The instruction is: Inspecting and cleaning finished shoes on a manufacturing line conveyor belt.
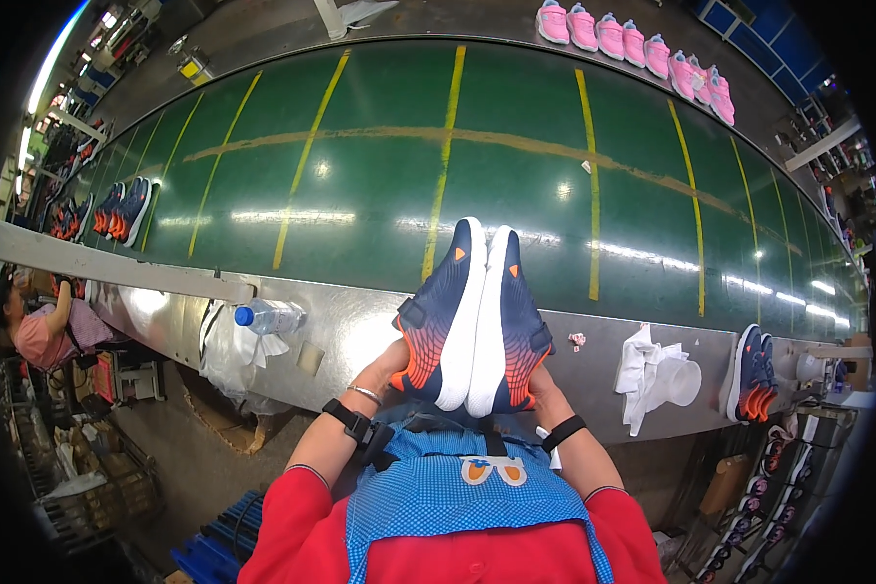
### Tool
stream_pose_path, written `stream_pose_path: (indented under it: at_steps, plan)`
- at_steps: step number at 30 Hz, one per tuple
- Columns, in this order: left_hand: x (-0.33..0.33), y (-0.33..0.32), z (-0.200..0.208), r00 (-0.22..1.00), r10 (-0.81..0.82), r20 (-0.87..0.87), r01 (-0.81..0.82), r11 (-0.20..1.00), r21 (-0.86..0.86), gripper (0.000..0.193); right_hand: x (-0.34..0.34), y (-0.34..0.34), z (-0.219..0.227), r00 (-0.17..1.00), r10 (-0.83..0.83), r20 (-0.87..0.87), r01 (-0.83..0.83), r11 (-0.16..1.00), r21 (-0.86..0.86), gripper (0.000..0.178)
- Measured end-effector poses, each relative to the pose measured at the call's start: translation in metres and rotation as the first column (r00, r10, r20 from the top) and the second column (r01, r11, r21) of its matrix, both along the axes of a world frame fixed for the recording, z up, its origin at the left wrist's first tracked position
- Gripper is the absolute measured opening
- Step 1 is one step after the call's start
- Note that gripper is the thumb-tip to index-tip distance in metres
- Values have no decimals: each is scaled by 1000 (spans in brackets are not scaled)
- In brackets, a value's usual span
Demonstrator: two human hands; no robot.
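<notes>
The shoes (446, 316), likely light, firmest at the heels, are held there by fingers of left hand (396, 356) and right hand (544, 385) above the belt (526, 190)'s near edge.

Matt shoes (462, 316), shiny mtl ledge (352, 336)

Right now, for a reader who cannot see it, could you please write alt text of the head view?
A person's left hand and right hand hold two navy-and-orange sneakers, soles facing each other, by a green belt with yellow lines. Pink shoes stand beyond it.
</notes>
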State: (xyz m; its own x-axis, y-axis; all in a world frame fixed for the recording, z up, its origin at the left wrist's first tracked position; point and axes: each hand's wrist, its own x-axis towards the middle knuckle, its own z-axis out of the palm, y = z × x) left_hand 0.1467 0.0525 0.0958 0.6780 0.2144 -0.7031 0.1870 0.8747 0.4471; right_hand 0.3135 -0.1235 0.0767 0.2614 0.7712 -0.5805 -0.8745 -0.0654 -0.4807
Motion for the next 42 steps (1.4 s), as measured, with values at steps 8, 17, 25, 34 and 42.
stream_pose_path:
  at_steps: [8, 17, 25, 34, 42]
  plan:
    - [-3, 2, -8, 999, 4, 32, -2, 998, -67, 33, 1, 1, -7, 998, 10, -56, -13, 999, -51, 31]
    - [-20, 14, 4, 994, -108, -4, 107, 978, 181, 31, 12, -19, 0, 990, 100, 101, -100, 995, -7, 36]
    - [-48, 33, 12, 971, -236, -30, 168, 593, 788, 48, 25, -43, 24, 905, 130, 405, -106, 991, -80, 48]
    - [-82, 29, 34, 984, -77, -163, 167, 44, 985, 60, 12, -75, 36, 499, 110, 860, -48, 994, -99, 60]
    - [-88, 23, 52, 975, -20, -220, 214, -158, 964, 53, 10, -80, 31, -25, 105, 994, 43, 994, -104, 57]
